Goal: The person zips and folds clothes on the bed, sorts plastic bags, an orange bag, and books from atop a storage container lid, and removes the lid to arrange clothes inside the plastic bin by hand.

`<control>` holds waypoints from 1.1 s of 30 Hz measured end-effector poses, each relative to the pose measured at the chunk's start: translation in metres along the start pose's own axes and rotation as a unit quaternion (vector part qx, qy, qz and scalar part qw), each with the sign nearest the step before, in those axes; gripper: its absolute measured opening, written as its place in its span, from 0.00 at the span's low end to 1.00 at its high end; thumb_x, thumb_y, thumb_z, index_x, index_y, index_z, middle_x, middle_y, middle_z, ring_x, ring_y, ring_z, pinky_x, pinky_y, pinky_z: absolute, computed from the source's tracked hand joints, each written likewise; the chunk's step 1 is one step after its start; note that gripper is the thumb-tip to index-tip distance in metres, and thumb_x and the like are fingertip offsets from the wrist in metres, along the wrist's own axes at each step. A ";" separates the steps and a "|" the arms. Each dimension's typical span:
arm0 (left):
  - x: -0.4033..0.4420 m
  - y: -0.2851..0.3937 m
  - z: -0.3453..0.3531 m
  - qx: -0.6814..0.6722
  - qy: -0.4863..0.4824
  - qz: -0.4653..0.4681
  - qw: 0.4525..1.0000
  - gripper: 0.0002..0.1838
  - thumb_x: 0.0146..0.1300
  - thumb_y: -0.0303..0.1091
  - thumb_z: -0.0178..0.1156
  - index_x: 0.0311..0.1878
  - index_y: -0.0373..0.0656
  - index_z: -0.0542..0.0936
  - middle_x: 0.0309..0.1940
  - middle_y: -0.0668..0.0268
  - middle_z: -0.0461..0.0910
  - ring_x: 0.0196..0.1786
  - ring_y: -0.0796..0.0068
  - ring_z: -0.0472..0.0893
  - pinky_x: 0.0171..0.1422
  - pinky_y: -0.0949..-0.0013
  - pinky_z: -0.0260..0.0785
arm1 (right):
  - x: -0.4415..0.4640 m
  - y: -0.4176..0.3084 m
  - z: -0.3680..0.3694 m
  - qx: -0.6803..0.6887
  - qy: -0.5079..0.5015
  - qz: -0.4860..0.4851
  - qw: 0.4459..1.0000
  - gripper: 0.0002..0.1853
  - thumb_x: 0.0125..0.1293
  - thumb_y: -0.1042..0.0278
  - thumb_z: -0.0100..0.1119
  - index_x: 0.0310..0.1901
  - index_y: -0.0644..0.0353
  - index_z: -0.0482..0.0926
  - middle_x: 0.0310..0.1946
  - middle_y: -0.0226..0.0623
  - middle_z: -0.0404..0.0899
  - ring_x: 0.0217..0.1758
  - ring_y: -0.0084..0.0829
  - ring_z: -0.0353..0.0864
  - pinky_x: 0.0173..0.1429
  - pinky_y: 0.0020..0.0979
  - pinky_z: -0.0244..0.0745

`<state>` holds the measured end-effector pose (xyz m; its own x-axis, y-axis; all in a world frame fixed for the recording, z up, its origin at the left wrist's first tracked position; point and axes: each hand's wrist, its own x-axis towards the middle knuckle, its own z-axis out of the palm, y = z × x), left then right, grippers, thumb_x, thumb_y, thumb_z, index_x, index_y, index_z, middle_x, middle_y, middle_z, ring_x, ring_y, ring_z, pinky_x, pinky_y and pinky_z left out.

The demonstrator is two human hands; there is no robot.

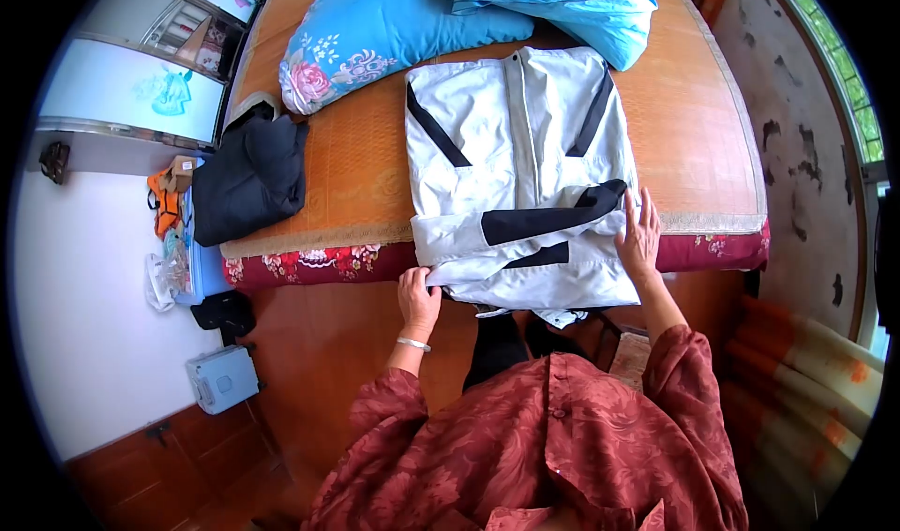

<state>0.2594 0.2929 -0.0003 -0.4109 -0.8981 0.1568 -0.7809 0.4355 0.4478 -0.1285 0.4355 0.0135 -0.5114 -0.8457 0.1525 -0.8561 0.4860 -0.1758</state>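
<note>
A light grey jacket [478, 179] with black stripes lies on the bed mat [356, 179], its lower part hanging over the bed's front edge. One sleeve [544, 224] with a black panel is folded across the lower front, its black end near the right side. My left hand [419, 299] pinches the grey cloth at the jacket's lower left edge. My right hand [640, 236] rests at the jacket's right edge beside the sleeve end, fingers stretched out.
A blue flowered quilt [375, 39] lies at the back of the bed. Dark folded clothing [251, 177] sits at the left edge. On the floor at left is a grey-blue case [223, 379]; a curtain [797, 372] hangs at right.
</note>
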 end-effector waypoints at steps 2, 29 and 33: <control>0.002 -0.016 0.001 -0.012 -0.035 -0.003 0.999 0.13 0.41 0.22 0.60 0.34 0.41 0.73 0.34 0.61 0.73 0.42 0.57 0.72 0.48 0.57 0.66 | 0.021 0.001 -0.002 0.131 0.000 0.067 0.989 0.48 0.45 0.72 0.65 0.68 0.49 0.49 0.67 0.49 0.49 0.68 0.48 0.54 0.67 0.41 0.54; -0.054 -0.028 0.007 -0.087 0.013 -0.109 0.990 0.11 0.44 0.14 0.53 0.29 0.40 0.67 0.33 0.61 0.69 0.37 0.58 0.72 0.38 0.63 0.66 | -0.042 -0.031 -0.025 0.215 0.001 0.026 0.976 0.22 0.50 0.66 0.65 0.48 0.59 0.74 0.52 0.45 0.69 0.57 0.45 0.65 0.60 0.41 0.61; -0.063 -0.034 0.013 -0.139 0.026 -0.144 0.979 0.10 0.45 0.13 0.51 0.29 0.39 0.67 0.34 0.61 0.70 0.35 0.63 0.72 0.38 0.68 0.66 | -0.023 -0.044 0.003 0.159 -0.122 -0.052 0.978 0.17 0.49 0.64 0.65 0.42 0.57 0.78 0.52 0.43 0.69 0.58 0.43 0.65 0.63 0.43 0.56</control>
<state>0.3057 0.3352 -0.0374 -0.1621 -0.9863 0.0303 -0.6993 0.1365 0.7017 -0.0787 0.4330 0.0152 -0.3563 -0.9334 -0.0437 -0.8160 0.3336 -0.4721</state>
